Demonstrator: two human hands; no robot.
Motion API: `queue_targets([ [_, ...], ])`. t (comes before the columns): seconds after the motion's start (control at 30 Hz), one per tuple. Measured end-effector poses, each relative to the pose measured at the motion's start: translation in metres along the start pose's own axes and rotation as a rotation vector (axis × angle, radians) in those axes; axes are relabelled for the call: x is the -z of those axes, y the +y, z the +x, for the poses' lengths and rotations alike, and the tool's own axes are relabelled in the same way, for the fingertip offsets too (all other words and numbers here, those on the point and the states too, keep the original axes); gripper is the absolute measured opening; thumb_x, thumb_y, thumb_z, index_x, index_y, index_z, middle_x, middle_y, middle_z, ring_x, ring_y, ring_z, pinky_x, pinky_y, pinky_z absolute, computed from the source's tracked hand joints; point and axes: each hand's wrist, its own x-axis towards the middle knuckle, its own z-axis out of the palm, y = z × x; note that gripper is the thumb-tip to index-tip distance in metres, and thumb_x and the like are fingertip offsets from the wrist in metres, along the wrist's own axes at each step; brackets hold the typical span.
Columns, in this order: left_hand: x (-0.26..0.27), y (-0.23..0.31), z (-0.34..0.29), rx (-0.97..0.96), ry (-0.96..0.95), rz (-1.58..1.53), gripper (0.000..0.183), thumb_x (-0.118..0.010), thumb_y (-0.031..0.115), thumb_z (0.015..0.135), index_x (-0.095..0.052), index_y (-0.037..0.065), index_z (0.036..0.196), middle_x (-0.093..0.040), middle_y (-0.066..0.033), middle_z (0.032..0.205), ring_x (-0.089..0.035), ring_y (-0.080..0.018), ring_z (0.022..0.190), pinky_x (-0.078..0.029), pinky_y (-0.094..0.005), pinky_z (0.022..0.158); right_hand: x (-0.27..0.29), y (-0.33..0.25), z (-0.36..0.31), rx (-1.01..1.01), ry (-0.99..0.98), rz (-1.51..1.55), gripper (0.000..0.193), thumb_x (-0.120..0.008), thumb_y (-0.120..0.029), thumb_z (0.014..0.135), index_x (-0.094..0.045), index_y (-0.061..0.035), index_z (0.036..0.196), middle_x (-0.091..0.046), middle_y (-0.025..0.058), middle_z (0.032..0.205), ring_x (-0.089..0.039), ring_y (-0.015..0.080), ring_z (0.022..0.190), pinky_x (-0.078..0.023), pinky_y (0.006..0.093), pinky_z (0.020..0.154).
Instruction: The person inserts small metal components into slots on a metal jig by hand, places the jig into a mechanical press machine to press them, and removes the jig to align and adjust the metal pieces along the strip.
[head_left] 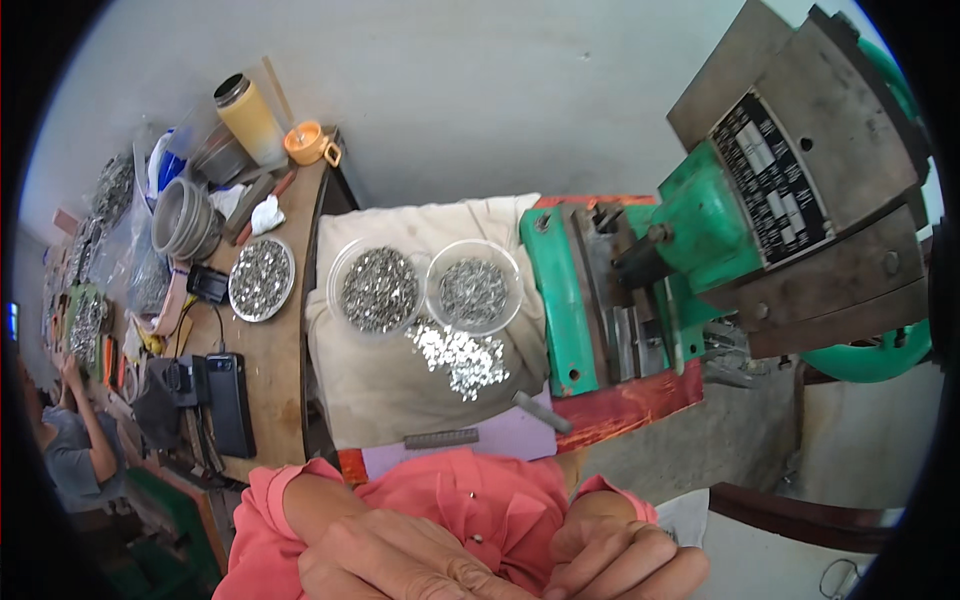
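Note:
Both hands are close together in front of my pink shirt, cut by the lower edge. My left hand shows its back, its fingers bent and pressed together toward the right. My right hand has its fingers curled inward. What they hold, if anything, is hidden. Beyond them, a cloth-covered surface bears two clear round tubs, the left tub and the right tub, both with small metal pieces. A loose pile of shiny flat metal pieces lies in front of them. Neither hand touches these.
A green press machine stands at right, with a dark ram over its bed. Near the front edge lie a ridged grey strip and a grey bar. A wooden table at left carries a phone, a bowl of metal pieces and a yellow bottle. Another person sits far left.

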Motion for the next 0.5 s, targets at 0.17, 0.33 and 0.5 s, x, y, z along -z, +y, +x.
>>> queue_targets([
  [0.17,0.003,0.005,0.006,-0.009,-0.081,0.114,0.014,-0.061,0.004,0.093,-0.064,-0.004,0.105,-0.071,-0.0161,0.111,-0.064,-0.0387,0.109,-0.056,-0.0440,0.083,-0.002,0.003,0.000,-0.016,0.015,-0.066,0.025,-0.073,-0.011,0.086,-0.062,0.0063,0.100,-0.059,0.0187,0.094,-0.061,0.0281,0.083,-0.058,0.0397,0.078],
  [0.33,0.009,0.012,0.014,0.029,-0.123,0.234,0.012,-0.063,0.003,0.091,-0.064,-0.003,0.101,-0.071,-0.0151,0.107,-0.068,-0.0365,0.102,-0.058,-0.0414,0.076,0.012,0.010,0.007,0.073,-0.156,-0.227,0.025,-0.073,-0.013,0.087,-0.063,0.0052,0.100,-0.060,0.0173,0.095,-0.061,0.0269,0.084,-0.057,0.0398,0.078],
  [0.5,0.017,0.025,0.016,0.092,-0.146,0.353,0.010,-0.066,0.002,0.089,-0.063,-0.003,0.097,-0.071,-0.0142,0.104,-0.071,-0.0342,0.095,-0.060,-0.0389,0.069,0.020,0.019,0.010,0.145,-0.295,-0.380,0.025,-0.073,-0.016,0.087,-0.065,0.0040,0.099,-0.061,0.0159,0.096,-0.060,0.0258,0.085,-0.056,0.0398,0.079],
])
